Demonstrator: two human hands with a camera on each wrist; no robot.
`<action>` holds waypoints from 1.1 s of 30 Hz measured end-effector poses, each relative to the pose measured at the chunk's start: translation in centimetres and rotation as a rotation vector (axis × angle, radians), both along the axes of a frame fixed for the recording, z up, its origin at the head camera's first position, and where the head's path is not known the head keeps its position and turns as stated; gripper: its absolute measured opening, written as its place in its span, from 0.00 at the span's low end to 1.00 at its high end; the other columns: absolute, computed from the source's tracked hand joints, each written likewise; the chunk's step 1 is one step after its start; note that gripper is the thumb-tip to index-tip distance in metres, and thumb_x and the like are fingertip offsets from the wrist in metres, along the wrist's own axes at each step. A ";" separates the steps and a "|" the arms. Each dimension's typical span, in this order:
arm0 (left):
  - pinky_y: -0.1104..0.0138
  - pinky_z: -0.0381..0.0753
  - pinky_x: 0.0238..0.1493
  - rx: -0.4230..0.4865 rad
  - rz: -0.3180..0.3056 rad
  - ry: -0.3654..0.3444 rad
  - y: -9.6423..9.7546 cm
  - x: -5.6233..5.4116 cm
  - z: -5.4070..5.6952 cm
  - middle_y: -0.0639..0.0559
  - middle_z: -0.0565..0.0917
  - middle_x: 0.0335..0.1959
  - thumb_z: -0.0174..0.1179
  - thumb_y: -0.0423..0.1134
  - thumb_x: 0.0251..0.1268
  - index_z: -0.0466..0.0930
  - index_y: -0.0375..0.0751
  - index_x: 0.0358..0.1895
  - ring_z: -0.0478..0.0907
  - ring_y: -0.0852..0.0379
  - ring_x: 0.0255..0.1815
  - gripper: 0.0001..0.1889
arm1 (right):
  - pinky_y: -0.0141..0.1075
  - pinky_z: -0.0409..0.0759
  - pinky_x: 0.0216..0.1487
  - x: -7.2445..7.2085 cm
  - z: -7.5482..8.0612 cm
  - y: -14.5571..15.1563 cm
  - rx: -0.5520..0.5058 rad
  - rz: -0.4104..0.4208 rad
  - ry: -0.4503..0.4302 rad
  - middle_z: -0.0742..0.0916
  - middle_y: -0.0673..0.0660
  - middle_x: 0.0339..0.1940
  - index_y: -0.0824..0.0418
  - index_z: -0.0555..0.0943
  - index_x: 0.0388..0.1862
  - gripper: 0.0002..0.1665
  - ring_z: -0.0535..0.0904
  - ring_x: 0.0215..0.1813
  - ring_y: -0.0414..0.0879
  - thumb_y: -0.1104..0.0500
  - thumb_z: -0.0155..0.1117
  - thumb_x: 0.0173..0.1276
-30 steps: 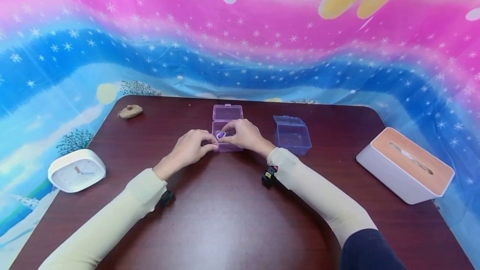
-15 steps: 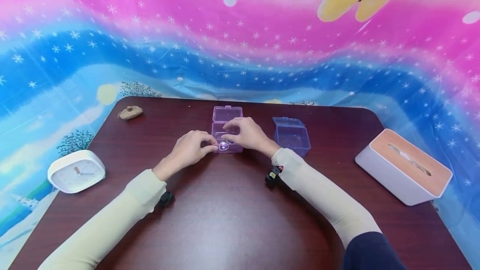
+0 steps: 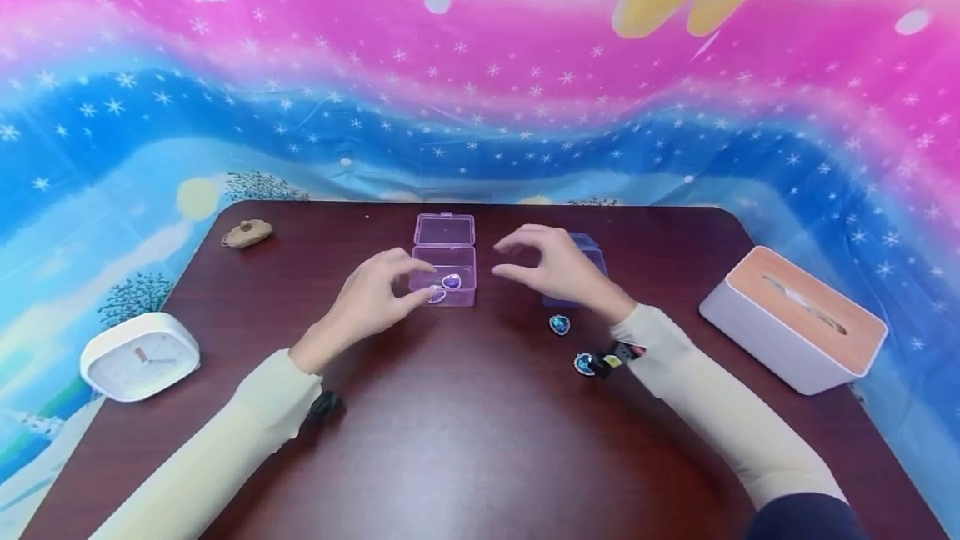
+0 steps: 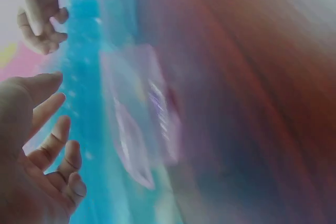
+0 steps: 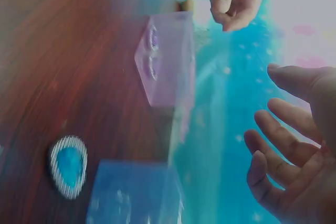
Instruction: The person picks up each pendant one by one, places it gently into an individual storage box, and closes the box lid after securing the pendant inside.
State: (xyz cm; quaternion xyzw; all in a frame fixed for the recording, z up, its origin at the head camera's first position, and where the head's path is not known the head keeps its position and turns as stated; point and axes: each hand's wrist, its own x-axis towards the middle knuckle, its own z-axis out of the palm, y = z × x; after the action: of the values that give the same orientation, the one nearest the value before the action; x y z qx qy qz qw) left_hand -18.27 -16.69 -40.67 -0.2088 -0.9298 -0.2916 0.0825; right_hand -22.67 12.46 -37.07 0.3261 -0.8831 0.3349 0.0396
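Observation:
Inside the clear pink box [image 3: 465,261], its lid tipped back, lie two purple gem pieces with beaded silver rims; one purple gem [image 3: 451,282] shows whole, and my left fingertips partly cover the other purple gem [image 3: 437,296]. My left hand [image 3: 371,298] hovers at the box's left side, thumb and fingers apart, holding nothing. My right hand [image 3: 555,265] is in the air between the boxes with spread fingers and an empty grasp. Behind it the clear blue box [image 5: 136,190] is partly hidden. On the table lie a blue gem [image 3: 559,324] and another blue gem [image 3: 583,364], partly covered by the wrist camera.
A white clock [image 3: 140,357] stands at the left edge of the brown table [image 3: 450,432]. At the right is a tissue box [image 3: 795,315] with a wood-coloured top. A small tan object [image 3: 247,233] lies at the back left. A printed cloth [image 3: 465,107] hangs behind.
My right hand has let go of a purple gem in the pink box and moved right, away from it. The left thumb and fingers have parted. Two blue gems have come into sight.

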 end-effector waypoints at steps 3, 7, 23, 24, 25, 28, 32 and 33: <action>0.59 0.78 0.45 0.052 -0.083 0.080 2.1 0.2 0.8 0.52 0.85 0.39 0.73 0.48 0.63 0.90 0.50 0.49 0.78 0.51 0.42 0.14 | 0.43 0.83 0.53 1.4 0.9 3.2 -0.013 -0.041 0.032 0.91 0.53 0.46 0.55 0.89 0.50 0.18 0.87 0.48 0.48 0.51 0.78 0.64; 0.56 0.79 0.52 0.044 -0.189 0.086 6.1 -0.6 1.2 0.52 0.86 0.39 0.72 0.48 0.64 0.88 0.50 0.51 0.80 0.51 0.45 0.15 | 0.36 0.82 0.46 3.1 1.0 7.0 0.005 -0.092 0.023 0.91 0.51 0.45 0.54 0.89 0.50 0.17 0.86 0.46 0.47 0.52 0.79 0.63; 0.57 0.80 0.51 -0.141 -0.280 -0.016 15.5 -4.5 -1.0 0.53 0.90 0.42 0.69 0.47 0.68 0.90 0.50 0.50 0.83 0.53 0.44 0.12 | 0.38 0.86 0.44 5.7 -3.6 11.1 0.061 -0.088 -0.180 0.91 0.55 0.43 0.58 0.88 0.51 0.19 0.85 0.38 0.39 0.57 0.80 0.61; 0.57 0.80 0.51 -0.154 -0.274 0.001 15.7 -4.5 -1.2 0.55 0.90 0.42 0.68 0.47 0.68 0.91 0.51 0.48 0.83 0.53 0.43 0.10 | 0.36 0.85 0.43 5.6 -3.9 11.0 0.075 -0.083 -0.197 0.91 0.54 0.43 0.58 0.88 0.51 0.20 0.85 0.38 0.39 0.56 0.80 0.61; 0.57 0.80 0.50 -0.164 -0.270 0.014 15.8 -4.5 -1.3 0.56 0.91 0.42 0.68 0.47 0.69 0.91 0.52 0.46 0.83 0.53 0.43 0.08 | 0.35 0.85 0.43 5.6 -4.2 10.9 0.090 -0.078 -0.210 0.91 0.54 0.43 0.58 0.88 0.52 0.20 0.85 0.38 0.39 0.56 0.80 0.61; 0.58 0.80 0.49 -0.191 -0.260 0.040 16.1 -4.5 -1.3 0.58 0.91 0.42 0.67 0.47 0.69 0.90 0.55 0.43 0.83 0.54 0.43 0.06 | 0.32 0.83 0.41 5.4 -4.8 10.5 0.117 -0.084 -0.230 0.91 0.54 0.43 0.58 0.88 0.52 0.20 0.85 0.37 0.39 0.56 0.80 0.61; 0.59 0.80 0.48 -0.230 -0.256 0.051 16.3 -4.5 -1.3 0.60 0.91 0.42 0.66 0.50 0.70 0.90 0.58 0.42 0.82 0.56 0.43 0.06 | 0.31 0.81 0.38 5.2 -5.4 9.6 0.170 -0.096 -0.216 0.90 0.53 0.41 0.57 0.88 0.50 0.20 0.83 0.35 0.38 0.54 0.80 0.61; 0.59 0.80 0.48 -0.236 -0.252 0.054 16.4 -4.6 -1.2 0.60 0.91 0.42 0.66 0.50 0.70 0.90 0.58 0.43 0.82 0.56 0.44 0.06 | 0.31 0.80 0.38 5.1 -5.5 9.3 0.185 -0.101 -0.199 0.90 0.53 0.41 0.57 0.88 0.50 0.19 0.82 0.35 0.37 0.54 0.80 0.60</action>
State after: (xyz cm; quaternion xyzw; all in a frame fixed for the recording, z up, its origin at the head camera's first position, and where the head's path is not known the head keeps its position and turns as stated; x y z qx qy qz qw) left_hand -22.84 -0.33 -41.87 -0.3398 -0.9215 -0.1826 0.0449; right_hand -17.54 21.80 -42.54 0.2485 -0.9252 0.2802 -0.0615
